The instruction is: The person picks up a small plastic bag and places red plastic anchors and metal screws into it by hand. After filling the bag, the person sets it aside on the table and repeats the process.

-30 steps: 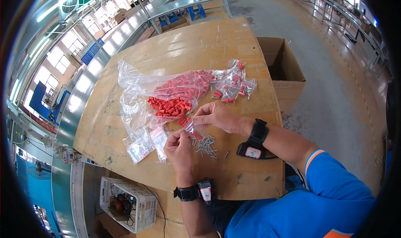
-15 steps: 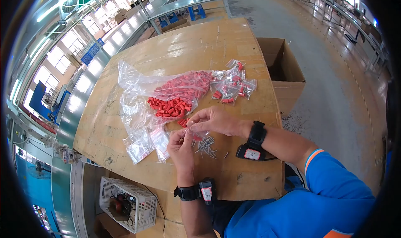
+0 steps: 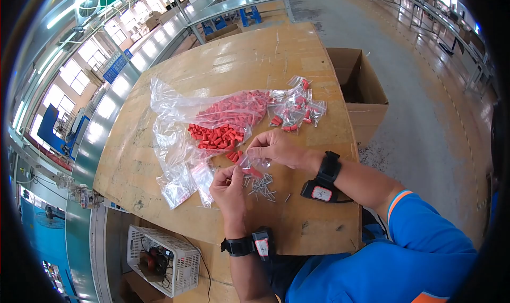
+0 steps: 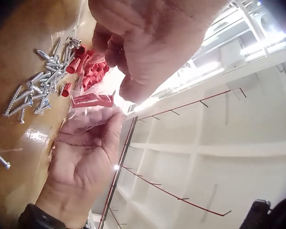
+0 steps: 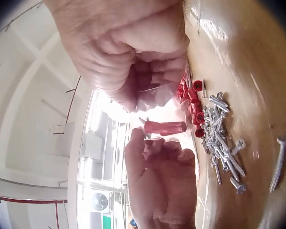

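A small clear zip bag (image 3: pixel 260 162) is stretched between the two hands, low over the table. Inside it lies a red plastic wall plug (image 5: pixel 164 127), also plain in the left wrist view. My left hand (image 3: pixel 228 187) pinches one edge of the bag between thumb and fingers. My right hand (image 3: pixel 279 146) pinches the opposite edge, its fingers curled. Just below the hands is a loose pile of silver screws (image 3: pixel 261 186). Beyond them a heap of red wall plugs (image 3: pixel 217 137) spills from a large clear bag (image 3: pixel 172 127).
Filled small bags (image 3: pixel 297 109) lie at the far right of the table (image 3: pixel 265 53). A stack of flat small bags (image 3: pixel 203 178) rests left of the left hand. An open cardboard box (image 3: pixel 366 117) stands beyond the right edge; a white crate (image 3: pixel 183 266) is below left.
Half a second ago the fingertips of both hands met at the bag. Now the hands have drawn apart, the right one up and rightward, with the bag spread between them.
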Available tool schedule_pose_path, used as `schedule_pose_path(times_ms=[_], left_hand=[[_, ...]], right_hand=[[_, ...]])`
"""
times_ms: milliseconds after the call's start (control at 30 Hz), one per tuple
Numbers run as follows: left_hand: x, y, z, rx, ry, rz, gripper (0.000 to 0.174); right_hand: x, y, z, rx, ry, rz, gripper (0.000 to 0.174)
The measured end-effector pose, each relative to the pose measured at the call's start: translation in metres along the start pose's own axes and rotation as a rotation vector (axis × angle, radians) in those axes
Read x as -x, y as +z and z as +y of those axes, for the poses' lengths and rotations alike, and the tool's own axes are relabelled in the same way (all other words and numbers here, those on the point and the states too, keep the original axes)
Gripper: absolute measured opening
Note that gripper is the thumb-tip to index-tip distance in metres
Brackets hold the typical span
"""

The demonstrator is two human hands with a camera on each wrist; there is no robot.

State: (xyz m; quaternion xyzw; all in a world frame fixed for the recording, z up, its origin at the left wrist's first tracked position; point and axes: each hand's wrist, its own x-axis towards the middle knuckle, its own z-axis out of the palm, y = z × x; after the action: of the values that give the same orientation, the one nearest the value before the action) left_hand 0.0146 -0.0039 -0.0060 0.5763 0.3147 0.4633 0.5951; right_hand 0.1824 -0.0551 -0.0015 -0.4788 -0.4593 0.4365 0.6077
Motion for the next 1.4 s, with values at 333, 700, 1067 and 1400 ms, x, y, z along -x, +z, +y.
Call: schedule_pose_path(times_ms=[333,700,1067,1400], left_hand=[[-0.001,0.007,-0.006,0.01,0.029,-0.018,0.008],[0.001,0.001,-0.005,0.044,0.051,-0.159,0.005],[0.001,-0.008,0.002,0.117,0.102,0.25,0.011],[0.008,-0.023,0.027,0.352,0.264,0.817,0.024]], right_hand=[[0.008,0.003,-0.017,0.19,-0.009,-0.019,0.021],[0.004,-0.004,-0.012,0.058,0.041,-0.133,0.018],[-0.004,-0.044,-0.051,0.105,0.106,0.134,0.019],[-0.021,-0.022,-0.061,1.083,-0.29,-0.005,0.02]])
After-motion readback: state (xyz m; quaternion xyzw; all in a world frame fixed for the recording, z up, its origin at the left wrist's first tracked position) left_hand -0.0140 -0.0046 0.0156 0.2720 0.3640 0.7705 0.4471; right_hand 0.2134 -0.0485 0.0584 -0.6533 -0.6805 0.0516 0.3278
